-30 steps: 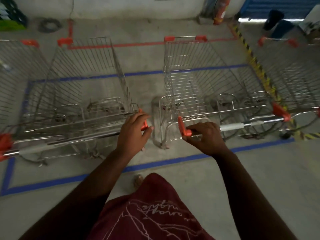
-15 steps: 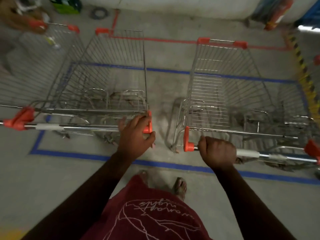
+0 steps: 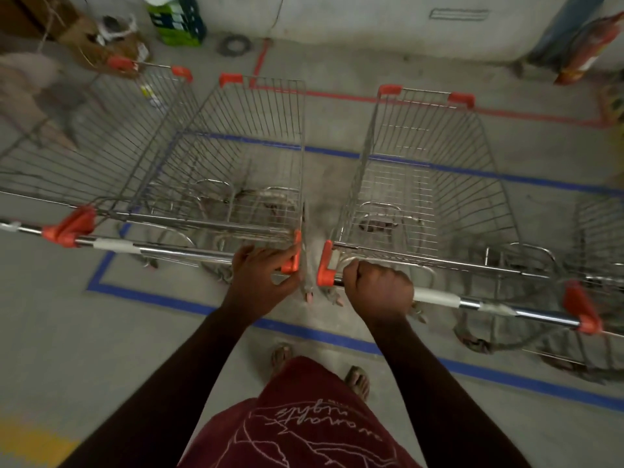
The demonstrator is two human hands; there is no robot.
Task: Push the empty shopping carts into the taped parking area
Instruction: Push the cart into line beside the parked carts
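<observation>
Two empty wire shopping carts stand side by side inside a rectangle of blue floor tape [image 3: 152,296]. The left cart [image 3: 236,157] and the right cart [image 3: 429,170] have chrome handle bars with orange end caps, and their inner ends almost touch. My left hand [image 3: 261,283] grips the right end of the left cart's handle by its orange cap. My right hand [image 3: 380,292] is closed in a fist around the left end of the right cart's handle.
A third cart [image 3: 101,136] stands at the far left, and part of another [image 3: 601,265] shows at the right edge. Red tape [image 3: 506,113] runs along the floor beyond. Boxes and a green crate [image 3: 177,20] sit by the back wall, a red fire extinguisher [image 3: 587,49] at the right.
The two carts have come closer together, their inner handle ends now nearly touching. The view has shifted, showing more of the left side and back wall. Both hands keep their grip.
</observation>
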